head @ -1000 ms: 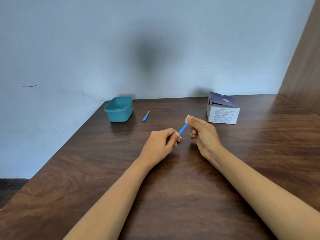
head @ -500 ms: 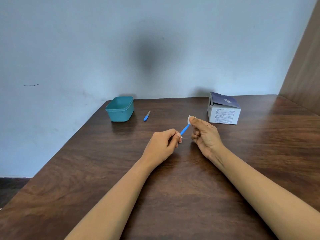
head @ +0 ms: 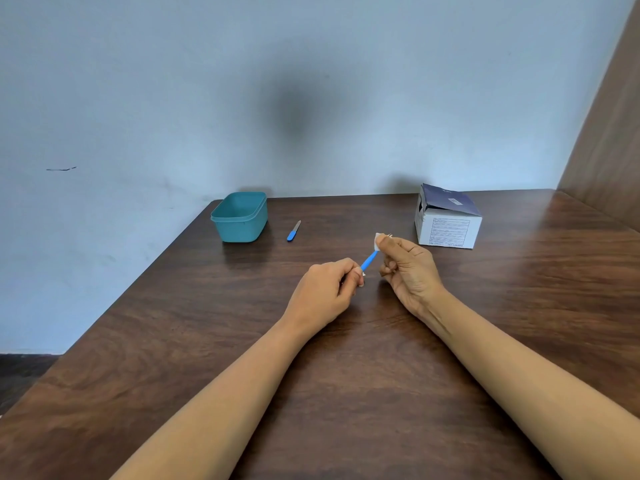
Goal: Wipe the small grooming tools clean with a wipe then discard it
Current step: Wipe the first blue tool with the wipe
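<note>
The left hand [head: 329, 289] pinches the lower end of a slim blue plastic grooming tool [head: 369, 260] above the dark wooden table [head: 381, 375]. The right hand [head: 408, 271] pinches a small white wipe [head: 378, 241] around its upper end.

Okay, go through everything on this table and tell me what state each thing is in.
Wipe: pinched by right hand.
Held blue tool: gripped by left hand, tip inside wipe.
Spare blue tool: lying on table.
Teal tub: upright, lidless.
Box: flap ajar.
</note>
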